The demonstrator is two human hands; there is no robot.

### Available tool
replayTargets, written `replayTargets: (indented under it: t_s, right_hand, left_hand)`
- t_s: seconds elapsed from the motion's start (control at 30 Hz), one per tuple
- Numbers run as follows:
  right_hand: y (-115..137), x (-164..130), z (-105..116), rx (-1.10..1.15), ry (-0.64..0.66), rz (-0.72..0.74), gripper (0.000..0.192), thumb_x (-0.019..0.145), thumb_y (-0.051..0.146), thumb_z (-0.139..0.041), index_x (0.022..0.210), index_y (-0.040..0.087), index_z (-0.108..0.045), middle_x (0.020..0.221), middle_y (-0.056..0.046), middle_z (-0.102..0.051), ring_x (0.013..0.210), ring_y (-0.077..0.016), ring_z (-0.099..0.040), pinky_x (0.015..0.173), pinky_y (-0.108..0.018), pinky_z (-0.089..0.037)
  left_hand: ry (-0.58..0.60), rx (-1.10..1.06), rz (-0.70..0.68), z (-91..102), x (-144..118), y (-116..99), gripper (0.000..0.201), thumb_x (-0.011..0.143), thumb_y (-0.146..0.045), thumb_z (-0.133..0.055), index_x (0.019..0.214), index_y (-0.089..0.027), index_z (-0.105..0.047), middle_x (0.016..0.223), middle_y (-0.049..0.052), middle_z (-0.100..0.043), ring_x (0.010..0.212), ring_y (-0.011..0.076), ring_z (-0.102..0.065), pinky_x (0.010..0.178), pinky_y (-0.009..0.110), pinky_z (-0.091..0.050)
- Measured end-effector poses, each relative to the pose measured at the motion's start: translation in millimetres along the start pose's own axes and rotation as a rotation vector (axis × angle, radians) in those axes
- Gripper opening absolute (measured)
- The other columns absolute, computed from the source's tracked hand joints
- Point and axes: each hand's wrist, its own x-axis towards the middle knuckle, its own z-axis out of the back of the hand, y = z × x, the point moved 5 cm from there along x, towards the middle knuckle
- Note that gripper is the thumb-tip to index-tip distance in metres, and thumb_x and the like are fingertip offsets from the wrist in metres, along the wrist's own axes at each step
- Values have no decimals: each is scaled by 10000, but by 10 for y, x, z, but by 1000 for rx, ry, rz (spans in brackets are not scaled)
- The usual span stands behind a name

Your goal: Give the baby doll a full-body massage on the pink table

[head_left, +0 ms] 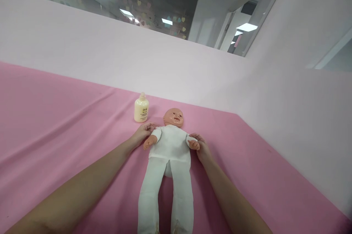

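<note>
Pink cloth covers your worktop [55, 124] under pale pink walls, and the doll [169, 153] lies face up at its middle, your left hand [143, 134] and right hand [202, 147] curled on its sleeves at the shoulders. A sideways tug could knock over the cream bottle [141, 108] just beside your left hand. Your fingers tuck behind the cloth, so I cannot tell how tightly they pinch, and the doll's feet are cut off.
</note>
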Motion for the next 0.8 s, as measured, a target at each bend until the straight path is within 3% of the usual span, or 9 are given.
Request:
replayTargets:
  t_s: [0.13, 0.27, 0.4, 0.53, 0.8]
  right_hand:
    - [107, -59, -72, 31, -16, 10, 287, 628, 218, -686, 908, 262, -731, 990, 2, -748, 956, -221, -655, 839, -335, -499]
    - [146, -82, -81, -37, -64, 41, 333, 660, 255, -679, 992, 282, -702, 1060, 9, -735, 1051, -238, -637, 896, -354, -488]
    - [172, -106, -78, -146, -54, 100, 363, 740, 346, -685, 1097, 308, -633, 1104, 10, -716, 1023, -223, -638, 886, -358, -496]
    - [254, -149, -103, -269, -71, 174, 357, 798, 398, -657, 1130, 284, -589, 1113, -27, -701, 981, -219, -645, 866, -369, -509]
    - [263, -141, -86, -380, -92, 156, 484, 827, 418, -627, 1288, 283, -575, 1272, -55, -674, 1155, -261, -628, 987, -439, -502]
  left_hand:
    - [41, -41, 12, -8, -25, -25, 432, 548, -96, -633, 967, -184, -698, 925, 36, -722, 934, 219, -671, 868, 345, -502]
    - [67, -52, 3, -34, -48, -53, 400, 622, -177, -718, 1021, -177, -697, 1047, 83, -739, 1047, 264, -664, 940, 394, -485]
    - [44, -29, -12, -40, -22, -31, 413, 610, -299, -827, 978, -163, -699, 1012, 96, -744, 989, 277, -670, 902, 398, -483]
    - [68, -20, -61, -48, 14, -1, 418, 673, -359, -813, 1020, -165, -684, 1062, 104, -733, 1041, 283, -655, 919, 396, -466]
    - [29, 71, -56, 0, 8, 15, 543, 712, -461, -788, 1131, -165, -612, 996, 93, -724, 930, 254, -674, 832, 385, -492]
